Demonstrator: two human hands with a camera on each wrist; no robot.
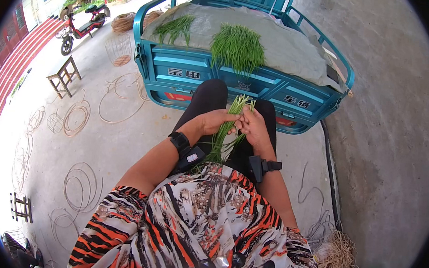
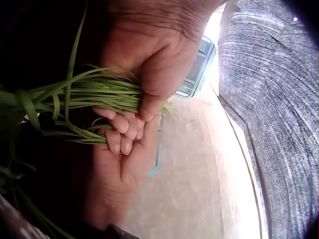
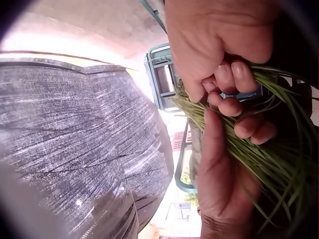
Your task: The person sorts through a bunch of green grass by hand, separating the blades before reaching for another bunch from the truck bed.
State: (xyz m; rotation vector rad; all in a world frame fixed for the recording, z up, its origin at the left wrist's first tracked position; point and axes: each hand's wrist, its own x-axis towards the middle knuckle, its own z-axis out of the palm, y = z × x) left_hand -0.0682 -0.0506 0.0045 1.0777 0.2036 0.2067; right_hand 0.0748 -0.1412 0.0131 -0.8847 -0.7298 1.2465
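Observation:
My left hand (image 1: 218, 121) grips a bunch of long green chives (image 1: 220, 140) over the lap. The pale stem ends point away from the body, and the leaves hang toward the shirt. Right beside it, my right hand (image 1: 256, 129) pinches a few chive strands at the bunch's side, its fingers curled in against the left fingers. In the left wrist view the thumb lies across the stems (image 2: 112, 94). From the right wrist, the left thumb (image 3: 213, 132) shows along the bunch, with loose leaves (image 3: 284, 169) trailing below.
Ahead stands a blue cargo tricycle bed (image 1: 179, 63) covered by a grey sheet (image 1: 296, 55). A large pile of chives (image 1: 238, 47) and a smaller one (image 1: 177, 28) lie on it. Wire coils (image 1: 77, 118), a wooden stool (image 1: 64, 77) and a red scooter (image 1: 84, 25) are at left; dried straw strands (image 1: 338, 254) lie at lower right.

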